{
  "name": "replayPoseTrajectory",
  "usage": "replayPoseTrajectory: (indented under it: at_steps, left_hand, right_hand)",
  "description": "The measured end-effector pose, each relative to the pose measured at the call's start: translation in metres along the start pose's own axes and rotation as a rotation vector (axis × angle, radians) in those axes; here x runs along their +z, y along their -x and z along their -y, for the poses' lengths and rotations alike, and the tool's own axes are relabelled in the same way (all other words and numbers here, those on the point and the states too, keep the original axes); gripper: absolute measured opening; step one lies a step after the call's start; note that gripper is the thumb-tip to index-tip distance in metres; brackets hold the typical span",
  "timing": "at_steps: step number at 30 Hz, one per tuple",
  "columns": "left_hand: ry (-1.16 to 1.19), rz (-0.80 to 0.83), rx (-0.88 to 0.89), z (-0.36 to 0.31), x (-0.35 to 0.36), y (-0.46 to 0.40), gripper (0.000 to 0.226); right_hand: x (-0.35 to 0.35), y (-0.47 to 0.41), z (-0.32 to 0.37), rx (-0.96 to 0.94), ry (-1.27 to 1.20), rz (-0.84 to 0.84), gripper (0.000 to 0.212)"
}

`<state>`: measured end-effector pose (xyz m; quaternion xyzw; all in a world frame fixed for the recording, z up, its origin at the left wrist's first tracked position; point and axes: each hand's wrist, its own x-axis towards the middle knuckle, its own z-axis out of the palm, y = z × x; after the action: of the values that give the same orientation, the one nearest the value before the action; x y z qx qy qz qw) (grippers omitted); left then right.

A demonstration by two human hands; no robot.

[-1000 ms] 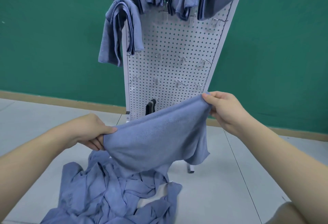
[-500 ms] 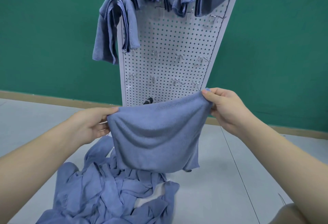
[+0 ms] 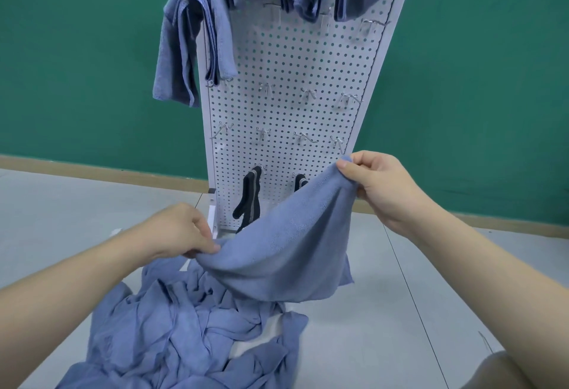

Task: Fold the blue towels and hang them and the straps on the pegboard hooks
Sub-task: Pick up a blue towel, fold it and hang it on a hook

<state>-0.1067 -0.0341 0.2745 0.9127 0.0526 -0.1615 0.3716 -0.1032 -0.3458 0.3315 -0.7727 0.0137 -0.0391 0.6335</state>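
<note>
We hold one blue towel (image 3: 286, 244) stretched in the air between our hands, in front of the foot of the pegboard (image 3: 292, 80). Our left hand (image 3: 181, 231) pinches its lower corner at about 8 o'clock from the cloth's middle, and our right hand (image 3: 385, 188) pinches the raised corner at about 2 o'clock, fingers curled around the edge on both sides. The cloth sags in a deep belly between the grips, so we judge it light, limp and not slippery; it needs holding at the corners to keep an edge straight for folding. The pile of unfolded towels (image 3: 191, 333) lies on the tabletop at 6 o'clock. Two dark straps (image 3: 250, 201) seem to hang on the low hooks, the second half hidden. Free hooks (image 3: 304, 137) sit at 12 o'clock.
</note>
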Motion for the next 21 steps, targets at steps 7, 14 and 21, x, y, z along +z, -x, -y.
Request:
replayPoseTrajectory:
  at_steps: [7, 14, 21]
  left_hand:
    - [-0.196, 0.133, -0.072, 0.002, 0.006, -0.004, 0.026]
    - [-0.025, 0.161, -0.105, 0.002, 0.004, -0.005, 0.018]
    - [0.820, 0.189, -0.153, -0.006, -0.009, -0.011, 0.018]
  right_hand:
    - [-0.002, 0.001, 0.000, -0.034, -0.018, -0.031, 0.015]
    - [-0.002, 0.003, 0.002, -0.036, -0.014, -0.027, 0.015]
    - [-0.008, 0.003, 0.000, -0.025, -0.012, -0.031, 0.016]
